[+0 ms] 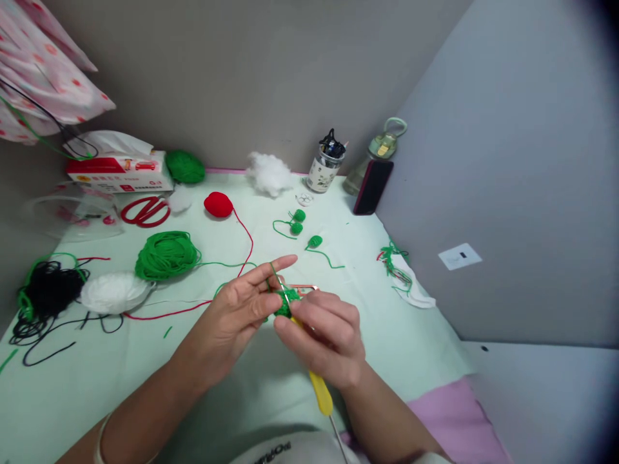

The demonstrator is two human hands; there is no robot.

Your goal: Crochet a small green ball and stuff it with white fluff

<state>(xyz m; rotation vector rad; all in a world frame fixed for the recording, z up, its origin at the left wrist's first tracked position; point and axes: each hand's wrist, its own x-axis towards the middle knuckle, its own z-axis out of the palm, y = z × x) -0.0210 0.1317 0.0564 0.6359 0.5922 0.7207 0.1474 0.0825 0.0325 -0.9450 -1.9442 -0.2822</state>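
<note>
My left hand [244, 306] pinches a small green crochet piece [286, 304], its forefinger stretched out with the green yarn strand running over it. My right hand [325, 335] is closed around a crochet hook with a yellow handle [320, 390], the metal tip poking into the green piece. The yarn strand trails left to a loose green yarn ball [167, 254] on the pale green table cover [425, 348].
A red crochet piece [218, 204] with its red strand, three small green crochet balls [297, 222], white stuffing [269, 173], red scissors [145, 211], white yarn [113, 293], black yarn [48, 290], a tissue box [120, 173], a jar [325, 169], a phone [372, 187] and a bottle [382, 148].
</note>
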